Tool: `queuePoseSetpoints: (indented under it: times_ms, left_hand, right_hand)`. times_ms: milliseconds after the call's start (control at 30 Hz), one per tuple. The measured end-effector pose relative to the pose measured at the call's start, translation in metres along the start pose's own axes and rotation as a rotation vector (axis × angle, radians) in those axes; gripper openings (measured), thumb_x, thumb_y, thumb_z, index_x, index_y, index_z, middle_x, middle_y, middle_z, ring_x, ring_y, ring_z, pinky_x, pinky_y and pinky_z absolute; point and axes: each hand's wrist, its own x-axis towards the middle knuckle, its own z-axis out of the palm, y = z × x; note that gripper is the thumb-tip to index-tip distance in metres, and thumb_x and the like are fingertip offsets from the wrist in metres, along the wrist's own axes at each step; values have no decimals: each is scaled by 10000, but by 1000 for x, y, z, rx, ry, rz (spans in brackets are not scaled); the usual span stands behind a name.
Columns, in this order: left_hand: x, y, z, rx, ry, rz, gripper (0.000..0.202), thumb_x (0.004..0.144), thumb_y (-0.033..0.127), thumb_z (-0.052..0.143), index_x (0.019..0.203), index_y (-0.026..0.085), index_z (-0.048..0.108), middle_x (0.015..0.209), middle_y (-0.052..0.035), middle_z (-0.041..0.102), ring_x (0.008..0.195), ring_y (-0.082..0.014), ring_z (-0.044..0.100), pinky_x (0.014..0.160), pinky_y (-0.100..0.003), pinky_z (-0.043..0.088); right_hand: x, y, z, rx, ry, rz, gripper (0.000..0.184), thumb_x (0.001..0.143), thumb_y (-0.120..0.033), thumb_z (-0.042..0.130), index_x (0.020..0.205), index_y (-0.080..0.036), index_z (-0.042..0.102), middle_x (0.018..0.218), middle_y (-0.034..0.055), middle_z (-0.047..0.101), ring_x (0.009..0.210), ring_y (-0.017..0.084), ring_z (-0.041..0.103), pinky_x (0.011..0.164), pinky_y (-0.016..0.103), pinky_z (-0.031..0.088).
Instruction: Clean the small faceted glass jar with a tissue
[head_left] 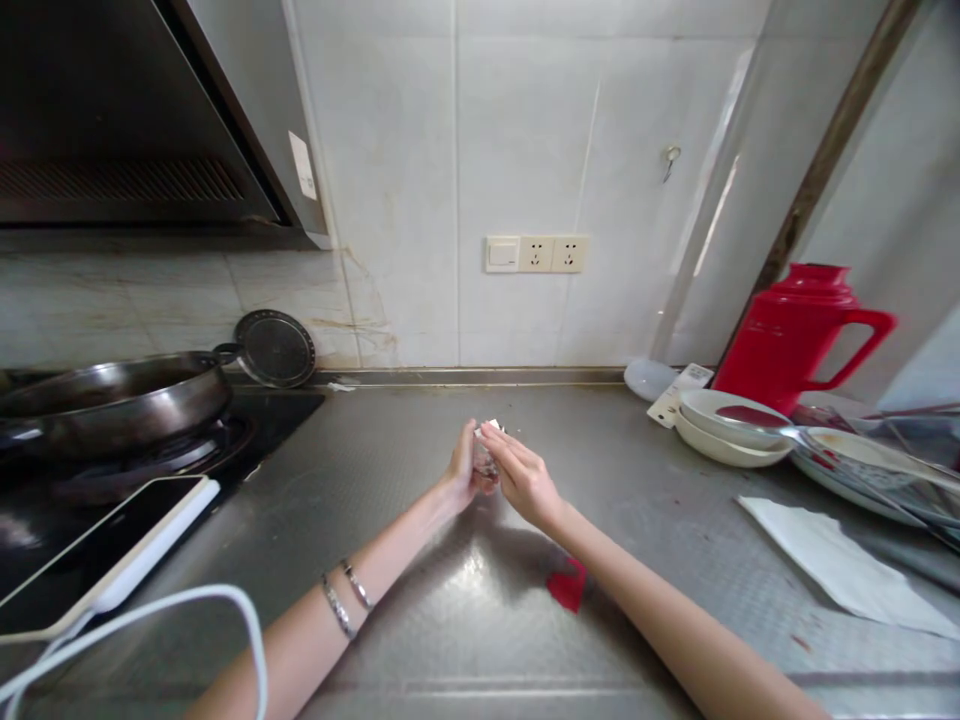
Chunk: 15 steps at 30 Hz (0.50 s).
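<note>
Both my hands meet over the middle of the steel counter [420, 600]. My left hand [463, 472] is closed around a small clear object with a white top [489, 440]; I cannot name it. My right hand [521, 475] pinches the same object from the right, fingers pressed on its top. Bracelets sit on my left wrist. A small red scrap [568, 587] lies on the counter under my right forearm.
A dark wok [112, 395] sits on the gas stove at left, a round lid [274, 347] leaning behind it. A tablet [97, 550] with a white cable lies front left. At right are stacked plates [731, 430], a red jug [795, 335] and white paper [832, 565].
</note>
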Motion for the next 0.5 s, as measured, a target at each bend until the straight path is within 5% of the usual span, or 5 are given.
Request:
queuePoseSetpoints:
  times_ms: [233, 500]
  left_hand:
    - [1, -1, -7, -231, 92, -82, 428, 910, 517, 292, 663, 194, 425, 461, 23, 410, 424, -104, 401, 443, -250, 296]
    - [-7, -2, -3, -365, 73, -113, 436, 897, 505, 331, 751, 141, 523, 553, -31, 524, 509, -132, 494, 483, -252, 382]
  right_hand:
    - [7, -8, -5, -76, -155, -226, 529, 854, 11, 296, 1356, -104, 422, 1306, 159, 552, 1333, 215, 357, 1047, 414, 459]
    - [5, -9, -6, -58, -163, -270, 415, 898, -45, 356, 1286, -85, 496, 1268, 173, 580, 1314, 236, 392, 1036, 404, 467]
